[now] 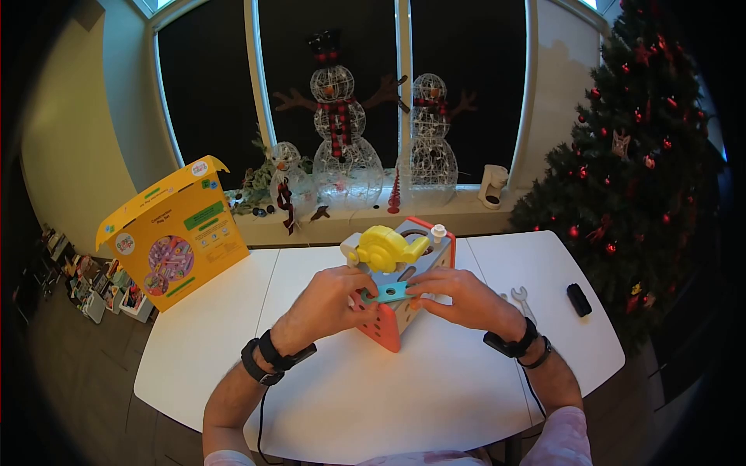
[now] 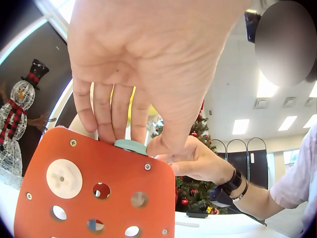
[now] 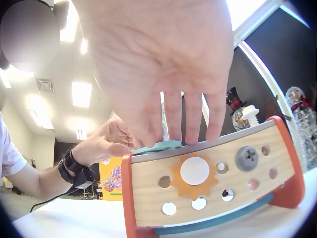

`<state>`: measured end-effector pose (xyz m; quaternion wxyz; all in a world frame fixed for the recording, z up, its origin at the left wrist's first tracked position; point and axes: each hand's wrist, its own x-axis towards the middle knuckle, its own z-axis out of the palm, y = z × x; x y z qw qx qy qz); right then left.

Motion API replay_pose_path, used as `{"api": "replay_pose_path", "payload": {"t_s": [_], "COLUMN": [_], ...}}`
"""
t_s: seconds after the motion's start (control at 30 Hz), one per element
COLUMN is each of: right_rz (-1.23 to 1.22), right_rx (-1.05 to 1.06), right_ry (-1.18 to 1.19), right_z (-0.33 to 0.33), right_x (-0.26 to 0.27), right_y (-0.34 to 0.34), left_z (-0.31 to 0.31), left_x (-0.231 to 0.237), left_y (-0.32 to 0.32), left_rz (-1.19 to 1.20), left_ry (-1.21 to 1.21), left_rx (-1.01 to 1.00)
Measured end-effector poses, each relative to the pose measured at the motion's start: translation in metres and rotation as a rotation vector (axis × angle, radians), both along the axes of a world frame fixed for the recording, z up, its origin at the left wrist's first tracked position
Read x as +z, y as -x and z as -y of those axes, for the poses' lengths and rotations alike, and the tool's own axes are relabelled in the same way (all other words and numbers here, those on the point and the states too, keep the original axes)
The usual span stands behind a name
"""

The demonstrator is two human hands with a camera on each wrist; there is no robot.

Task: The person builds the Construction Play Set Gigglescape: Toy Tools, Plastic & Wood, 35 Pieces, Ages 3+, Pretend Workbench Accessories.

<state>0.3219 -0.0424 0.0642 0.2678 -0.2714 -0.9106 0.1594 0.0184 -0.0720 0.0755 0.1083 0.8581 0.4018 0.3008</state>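
A toy workbench has an orange side panel (image 2: 119, 173) with round holes and a wooden front panel (image 3: 148, 191) bearing an orange gear (image 3: 179, 187) and a grey screw (image 3: 246, 158). Across its top edge near the orange side lies a teal strip (image 1: 391, 292) with a hole in its middle. My left hand (image 1: 334, 299) pinches the strip's left end. At the other end, the thumb and fingers of my right hand (image 1: 470, 299) grip it. Just beyond the strip sits a yellow toy part (image 1: 385, 247), with a white bolt (image 1: 439, 231) standing up at the far corner.
A yellow play-set box (image 1: 167, 233) stands at the left of the white table (image 1: 210, 373). On the right lie a grey toy wrench (image 1: 520, 297) and a black object (image 1: 578, 300). A decorated tree (image 1: 622, 155) rises beyond the table's right side; snowman figures line the window sill.
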Motion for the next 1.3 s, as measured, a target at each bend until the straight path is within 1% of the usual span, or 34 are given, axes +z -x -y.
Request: {"api": "replay_pose_path", "payload": {"t_s": [0.17,0.2,0.23,0.3,0.37,0.43,0.5,0.57,0.6,0.67,0.7,0.77,0.83,0.87,0.93,1.13,1.23,1.3], "right_rz": [0.005,0.005,-0.029,-0.063,-0.127,-0.13,-0.133,-0.143,-0.112,-0.089,-0.069,-0.037,0.082,0.082,0.226,0.258,0.302,0.271], "right_rx": [-0.001,-0.002,-0.006,-0.012,-0.019,-0.064,-0.111,-0.189,-0.262,-0.317,-0.362,-0.392,-0.538,-0.537,-0.635,-0.633,-0.617,-0.619], "right_ry": [-0.019,-0.019,0.009,0.039,-0.018,-0.016,-0.011,-0.043,-0.031,0.024,0.068,0.097,0.204,0.202,0.2,0.206,0.197,0.237], "right_z": [0.001,0.003,0.007,0.01,0.01,0.009,0.008,0.009,0.007,0.001,-0.001,-0.005,-0.012,-0.015,-0.018,-0.021,-0.022,-0.022], "right_x": [0.001,0.003,0.007,0.014,0.02,0.024,0.027,0.027,0.025,0.012,0.006,-0.008,-0.028,-0.039,-0.059,-0.083,-0.083,-0.085], "right_y": [0.0,0.0,-0.001,-0.003,-0.014,-0.031,-0.051,-0.072,-0.084,-0.111,-0.124,-0.148,-0.17,-0.18,-0.195,-0.203,-0.197,-0.193], "left_z": [0.0,-0.001,-0.002,0.006,0.011,0.012,0.017,0.026,0.032,0.042,0.046,0.051,0.054,0.056,0.06,0.068,0.068,0.067], "left_x": [0.001,-0.001,-0.001,0.008,0.014,0.013,0.014,0.014,0.016,0.018,0.018,0.017,0.014,0.015,0.013,0.016,0.014,0.013], "left_y": [0.0,0.001,0.001,0.002,0.003,0.011,0.021,0.031,0.037,0.048,0.054,0.066,0.076,0.081,0.087,0.088,0.086,0.084], "left_rz": [-0.007,0.021,0.049,0.08,0.118,0.107,0.107,0.097,0.1,0.104,0.104,0.155,0.17,0.172,0.18,0.169,0.185,0.192], "left_ry": [0.02,-0.022,-0.064,-0.041,-0.009,-0.15,-0.167,-0.219,-0.209,-0.162,-0.156,-0.146,-0.163,-0.138,-0.136,-0.107,-0.094,-0.086], "left_rx": [0.002,-0.02,-0.042,-0.028,-0.034,-0.017,-0.032,0.088,0.078,0.217,0.215,0.307,0.308,0.329,0.346,0.374,0.36,0.354]}}
